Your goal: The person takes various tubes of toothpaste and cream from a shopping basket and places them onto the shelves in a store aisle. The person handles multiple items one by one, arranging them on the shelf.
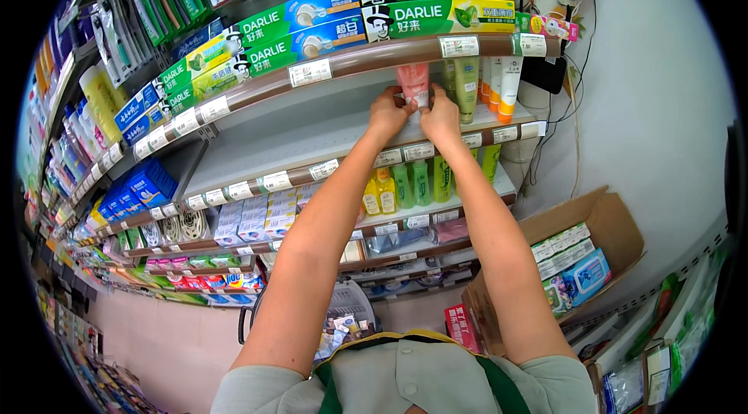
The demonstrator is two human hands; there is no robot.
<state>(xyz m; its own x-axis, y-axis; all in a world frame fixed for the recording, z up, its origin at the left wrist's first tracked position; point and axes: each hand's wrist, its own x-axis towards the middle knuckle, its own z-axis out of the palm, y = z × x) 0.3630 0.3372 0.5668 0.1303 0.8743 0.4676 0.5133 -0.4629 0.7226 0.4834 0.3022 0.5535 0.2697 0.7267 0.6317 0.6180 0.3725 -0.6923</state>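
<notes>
Both of my hands reach onto a metal shelf (292, 136) and hold a pink squeeze tube (414, 79) between them. My left hand (390, 114) grips its left side, and my right hand (442, 117) grips its right side, thumbs near the lower end. The tube stands upright, its top close beneath the shelf above. Right of it is a green tube (467, 89), then white tubes with orange caps (508, 89). To the left of my hands, a long stretch of the shelf surface is bare.
Darlie toothpaste boxes (435, 16) line the shelf above. Below stand green bottles (421, 183) and yellow bottles (385, 192). A cardboard box (622, 227) with wipes packs is at right; a grey basket (353, 297) sits under my arms. Cables (578, 98) hang along the wall.
</notes>
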